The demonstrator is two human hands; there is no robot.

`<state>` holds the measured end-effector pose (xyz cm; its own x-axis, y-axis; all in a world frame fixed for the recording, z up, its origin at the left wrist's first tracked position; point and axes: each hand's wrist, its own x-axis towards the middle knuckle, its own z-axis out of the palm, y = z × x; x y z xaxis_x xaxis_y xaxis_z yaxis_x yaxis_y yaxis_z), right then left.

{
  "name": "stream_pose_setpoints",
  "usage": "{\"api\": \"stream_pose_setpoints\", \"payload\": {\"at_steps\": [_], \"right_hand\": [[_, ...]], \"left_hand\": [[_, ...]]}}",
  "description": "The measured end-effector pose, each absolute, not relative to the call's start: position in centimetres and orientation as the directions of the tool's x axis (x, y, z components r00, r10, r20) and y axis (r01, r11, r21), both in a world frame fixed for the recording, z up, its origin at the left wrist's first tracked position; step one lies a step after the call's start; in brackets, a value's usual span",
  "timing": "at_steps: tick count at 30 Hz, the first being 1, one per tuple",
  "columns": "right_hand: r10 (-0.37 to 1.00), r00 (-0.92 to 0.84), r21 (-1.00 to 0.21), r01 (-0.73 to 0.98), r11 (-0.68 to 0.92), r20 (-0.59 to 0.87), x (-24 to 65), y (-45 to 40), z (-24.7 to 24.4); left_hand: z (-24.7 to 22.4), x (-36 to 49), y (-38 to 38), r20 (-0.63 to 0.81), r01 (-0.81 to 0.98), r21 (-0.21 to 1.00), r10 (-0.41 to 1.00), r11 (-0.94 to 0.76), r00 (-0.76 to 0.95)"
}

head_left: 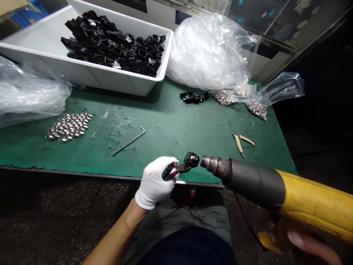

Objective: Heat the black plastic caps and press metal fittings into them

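My left hand (158, 182), in a white glove, is closed round the handles of a pair of pliers (180, 168) with red and black grips. The plier jaws hold a small black plastic part (190, 159) that has a round metal piece in its face. My bare right hand (311, 246) grips a yellow heat gun (311, 198) from below, at the lower right; part of the hand is in shadow. The gun's metal nozzle (215, 164) points left at the black part, a small gap away from it.
On the green table (165, 125) lie a hex key (129, 141), rows of metal fittings (68, 127), cutters (239, 141) and several black parts (194, 97). Behind stand a white bin (110, 79) of black parts, a large plastic bag (209, 51) and small bags of metal pieces (256, 108).
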<state>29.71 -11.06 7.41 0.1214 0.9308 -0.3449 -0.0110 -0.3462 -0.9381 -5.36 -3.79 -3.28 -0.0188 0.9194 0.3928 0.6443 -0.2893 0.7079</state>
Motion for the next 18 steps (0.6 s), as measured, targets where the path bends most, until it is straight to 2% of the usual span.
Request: {"api": "stream_pose_setpoints", "payload": {"at_steps": [7,18], "right_hand": [[0.912,0.173,-0.926,0.005,-0.377,-0.371,28.9,-10.2,8.3],[0.928,0.112,-0.934,-0.028,-0.355,-0.356,28.3,-9.9,8.3]], "left_hand": [[-3.3,-5.3,-3.7,0.403,0.651,0.700,0.915,-0.293,-0.022],[-2.8,-5.2,-3.8,0.410,0.651,0.698,0.912,-0.299,-0.020]]}}
